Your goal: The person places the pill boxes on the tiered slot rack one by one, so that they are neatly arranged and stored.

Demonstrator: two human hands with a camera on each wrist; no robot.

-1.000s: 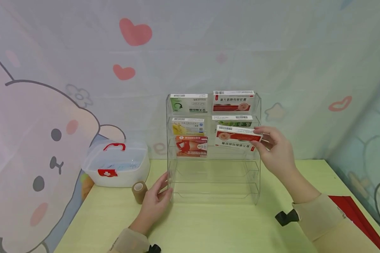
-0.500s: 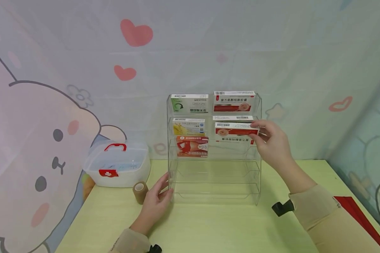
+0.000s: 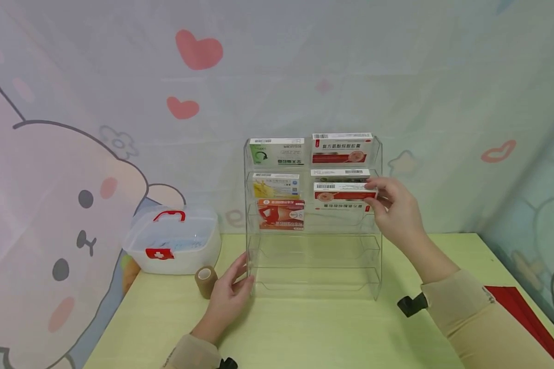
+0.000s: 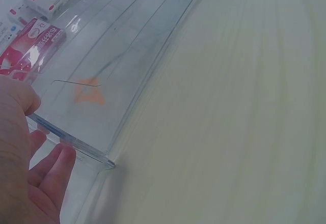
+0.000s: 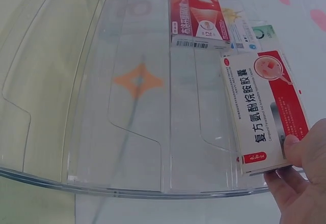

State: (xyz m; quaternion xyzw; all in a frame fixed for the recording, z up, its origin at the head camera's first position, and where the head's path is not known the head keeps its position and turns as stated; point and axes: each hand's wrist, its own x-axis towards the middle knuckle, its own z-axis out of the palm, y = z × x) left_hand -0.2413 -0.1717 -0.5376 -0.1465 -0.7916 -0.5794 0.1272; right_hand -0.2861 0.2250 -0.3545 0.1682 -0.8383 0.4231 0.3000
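Observation:
My right hand (image 3: pixel 397 207) pinches the right end of a red-and-white medicine box (image 3: pixel 339 196), thumb in front and fingers behind. That box (image 5: pixel 262 107) is in front of a mostly hidden box (image 3: pixel 323 173) in the second tier of a clear acrylic display rack (image 3: pixel 314 251). Whether it touches the tier below cannot be told. My left hand (image 3: pixel 228 294) holds the rack's lower left side; in the left wrist view, the thumb and fingers of this hand (image 4: pixel 46 178) lie on either side of the panel edge.
Above stand a green-and-white box (image 3: pixel 279 152) and another red-and-white box (image 3: pixel 341 149). On the left are a yellow-and-white box (image 3: pixel 277 185) and a red box (image 3: pixel 281 215). A brown bandage roll (image 3: pixel 206 282) and white first-aid case (image 3: pixel 180 261) stand left on the table (image 3: pixel 304 338).
My right hand has raised the red-and-white box slightly and levelled it, so it now covers most of the box behind. My left hand stays at the rack's side.

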